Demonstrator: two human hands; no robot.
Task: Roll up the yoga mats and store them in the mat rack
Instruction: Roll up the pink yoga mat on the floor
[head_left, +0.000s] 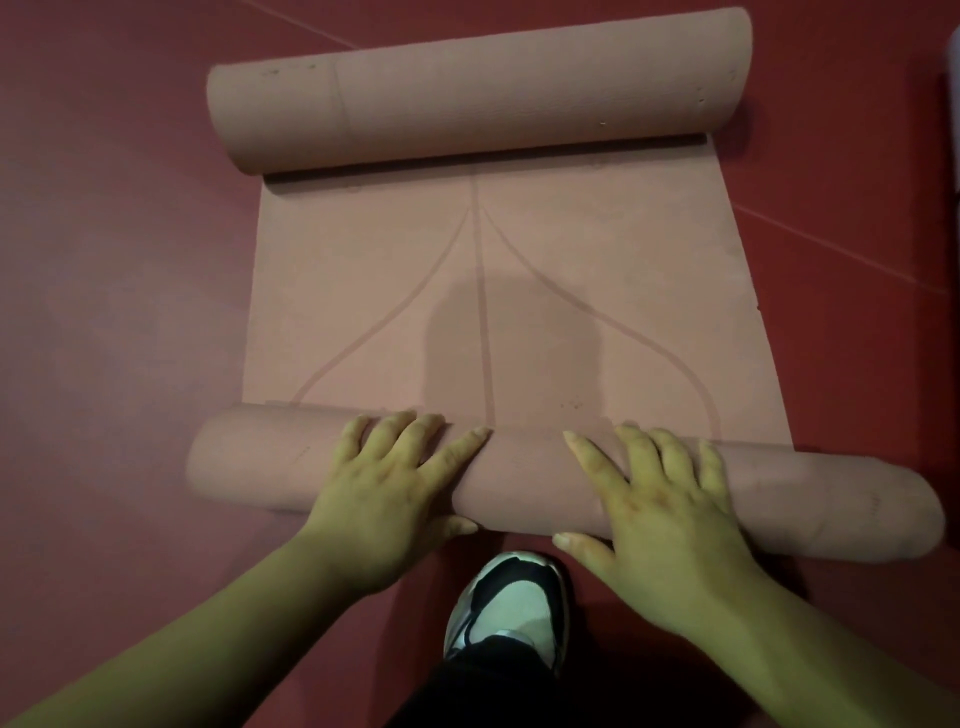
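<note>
Fingers spread, left hand (384, 488) and right hand (662, 501) press flat on the pink yoga mat (519, 312) (near cylindrical roll).

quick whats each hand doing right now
Left hand: open, fingers spread, pressing on the near rolled end of the pink yoga mat.
Right hand: open, pressing on the same roll.
</note>
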